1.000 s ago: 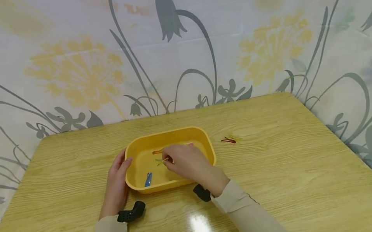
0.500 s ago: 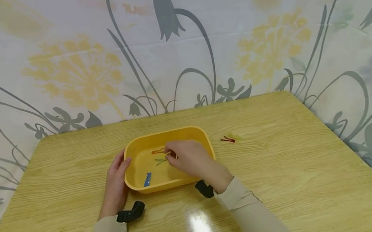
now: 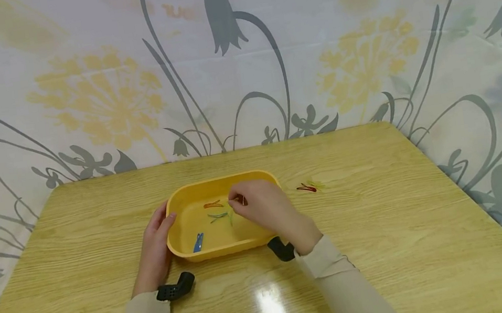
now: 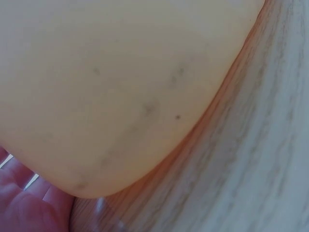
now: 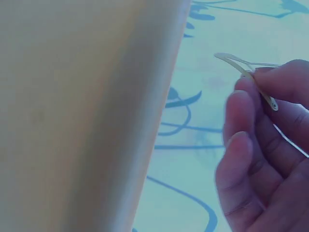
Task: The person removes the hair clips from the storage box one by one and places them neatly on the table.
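A yellow plastic tub (image 3: pixel 225 250) stands on the table. My left hand (image 3: pixel 154 246) holds its left end, thumb at the rim and fingers along the outer wall; in the left wrist view the tub's side covers most of it. Over the right half of the tub, my right hand (image 3: pixel 262 205) pinches a pale yellow snap hair clip (image 5: pixel 236 62) between thumb and index finger. Inside the tub lie an orange hair clip (image 3: pixel 212 204), a green hair clip (image 3: pixel 218 216) and a blue clip (image 3: pixel 198 242). The tub's far right part is hidden by my right hand.
On the wooden table (image 3: pixel 408 231), right of the tub, a dark red hair clip (image 3: pixel 306 188) lies beside a yellow hair clip (image 3: pixel 317 184). A flower-patterned cloth (image 3: pixel 240 73) hangs behind the table and at both sides.
My right hand has drawn to the right and slightly back over the tub with a clip pinched, uncovering more of the orange and green clips. My left hand stays at the tub's left end.
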Demonstrator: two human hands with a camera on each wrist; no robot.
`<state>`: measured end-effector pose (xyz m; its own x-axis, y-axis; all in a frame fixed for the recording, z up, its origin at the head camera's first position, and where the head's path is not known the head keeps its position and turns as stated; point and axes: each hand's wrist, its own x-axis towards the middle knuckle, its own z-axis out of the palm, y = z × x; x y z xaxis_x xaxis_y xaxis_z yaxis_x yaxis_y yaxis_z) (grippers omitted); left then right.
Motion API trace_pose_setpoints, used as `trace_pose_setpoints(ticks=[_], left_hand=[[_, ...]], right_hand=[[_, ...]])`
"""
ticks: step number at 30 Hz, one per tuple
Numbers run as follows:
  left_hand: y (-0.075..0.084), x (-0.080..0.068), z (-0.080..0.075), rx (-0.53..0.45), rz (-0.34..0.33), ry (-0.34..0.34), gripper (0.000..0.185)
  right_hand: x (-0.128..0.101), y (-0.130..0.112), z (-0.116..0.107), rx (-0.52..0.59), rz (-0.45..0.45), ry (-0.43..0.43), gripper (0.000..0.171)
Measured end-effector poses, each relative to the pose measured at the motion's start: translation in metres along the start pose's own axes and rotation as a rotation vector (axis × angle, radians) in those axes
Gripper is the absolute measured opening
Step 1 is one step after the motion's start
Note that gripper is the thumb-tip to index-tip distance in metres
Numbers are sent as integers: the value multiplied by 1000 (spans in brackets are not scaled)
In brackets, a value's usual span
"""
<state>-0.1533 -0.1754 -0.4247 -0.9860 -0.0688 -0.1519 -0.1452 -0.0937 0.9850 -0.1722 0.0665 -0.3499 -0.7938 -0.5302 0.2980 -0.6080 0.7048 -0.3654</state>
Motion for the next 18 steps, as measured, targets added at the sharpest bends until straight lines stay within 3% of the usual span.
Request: trace_pose_setpoints(ticks=[3, 9, 15, 18], left_hand=[[0, -1, 0, -1, -4, -1, 53], [0, 0, 0, -5, -12, -2, 52], [0, -1, 0, 1, -9, -8, 51], [0, -1, 0, 1, -6, -8, 51]], right_hand=[[0, 3, -3, 9, -3, 36, 11], [0, 9, -9, 26, 47, 26, 13], [0, 17, -15, 194, 181, -26, 17], [-1, 22, -16, 241, 211, -9, 16]])
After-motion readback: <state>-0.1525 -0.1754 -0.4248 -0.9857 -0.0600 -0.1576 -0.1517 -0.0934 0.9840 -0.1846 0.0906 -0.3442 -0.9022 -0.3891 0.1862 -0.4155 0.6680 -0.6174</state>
